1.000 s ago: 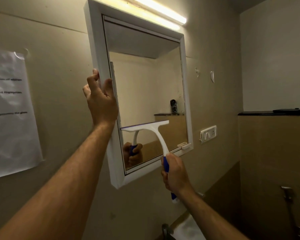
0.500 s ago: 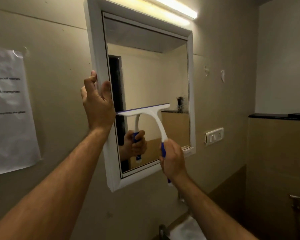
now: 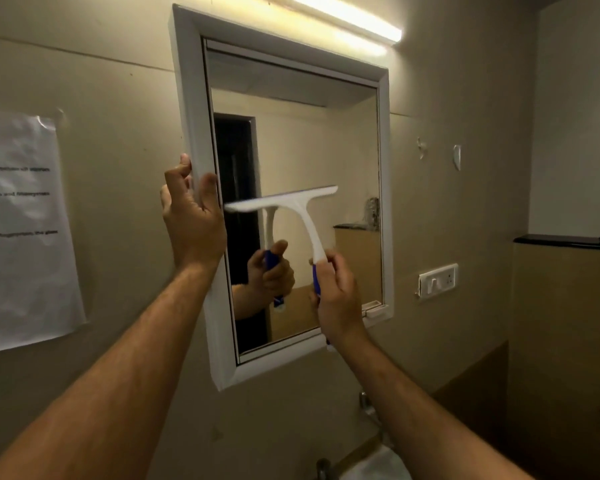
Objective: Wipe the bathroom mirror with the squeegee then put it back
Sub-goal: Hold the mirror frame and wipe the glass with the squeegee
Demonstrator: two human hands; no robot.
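The white plastic squeegee with a blue grip (image 3: 293,216) lies blade-up against the white-framed wall mirror (image 3: 326,140), mid-glass. The right hand (image 3: 336,296) clasps its handle; the left hand (image 3: 193,216) grips the frame's left edge.

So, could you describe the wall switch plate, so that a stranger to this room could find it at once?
Start at the white-framed mirror on the beige wall. Look to the right of its lower right corner: the switch plate sits there, a small white rectangle, slightly tilted. Unlike the two small marks higher on the wall, it is wide and boxy.
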